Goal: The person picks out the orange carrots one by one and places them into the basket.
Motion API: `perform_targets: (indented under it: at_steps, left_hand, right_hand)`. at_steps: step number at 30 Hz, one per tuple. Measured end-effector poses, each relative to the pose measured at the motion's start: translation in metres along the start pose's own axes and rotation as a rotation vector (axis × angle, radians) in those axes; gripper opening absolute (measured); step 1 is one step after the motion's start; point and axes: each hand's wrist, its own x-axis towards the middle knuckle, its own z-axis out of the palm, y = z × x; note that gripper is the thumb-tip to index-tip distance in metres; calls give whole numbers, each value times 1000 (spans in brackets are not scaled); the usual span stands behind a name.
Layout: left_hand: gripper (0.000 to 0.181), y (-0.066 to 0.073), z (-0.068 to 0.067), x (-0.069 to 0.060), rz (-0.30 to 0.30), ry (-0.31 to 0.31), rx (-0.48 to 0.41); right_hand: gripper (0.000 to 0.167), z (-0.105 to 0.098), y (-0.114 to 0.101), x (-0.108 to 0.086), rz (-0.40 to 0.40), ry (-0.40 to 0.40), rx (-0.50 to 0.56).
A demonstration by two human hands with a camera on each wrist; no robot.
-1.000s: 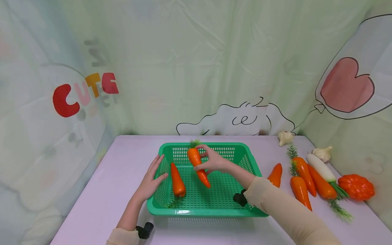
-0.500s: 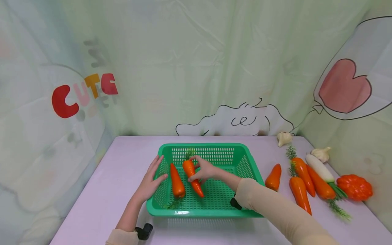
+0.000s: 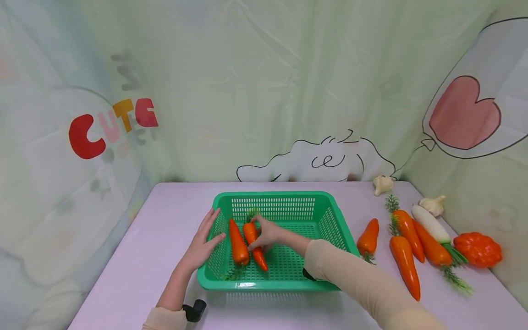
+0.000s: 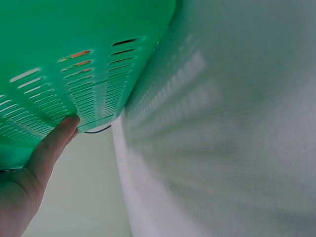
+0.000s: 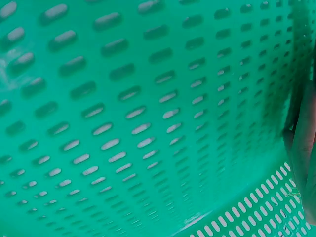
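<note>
A green plastic basket [image 3: 288,287] with slotted walls stands on the table. Inside it, my right hand [image 3: 269,233] grips an orange carrot [image 3: 259,259] between thumb and fingers, its leafy top toward the back wall. Just left of that lies another carrot [image 3: 238,245], its leaves toward the front. My left hand [image 3: 202,245] rests with straight fingers against the basket's left side; the left wrist view shows its fingers [image 4: 55,140] touching the outer wall. In the right wrist view only the edge of the right hand [image 5: 305,158] appears, and the held carrot is hidden.
To the basket's right lies a single carrot [image 3: 368,238]. Further right are several more carrots [image 3: 405,266], a white radish [image 3: 431,224], a ribbed red vegetable [image 3: 478,250] and two garlic bulbs, one [image 3: 382,184] near the table's back edge, the other [image 3: 433,206] behind the radish.
My right hand has lowered the carrot into the basket and moved it left and toward me, beside the other carrot. The left hand has stayed at the basket's left side.
</note>
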Motion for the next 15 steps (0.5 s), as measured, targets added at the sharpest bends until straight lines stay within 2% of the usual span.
perform_targets:
  at_steps: [15]
  left_hand:
    - [63, 2, 0, 0, -3, -1, -2]
  right_hand:
    - [78, -3, 0, 0, 23, -31, 99]
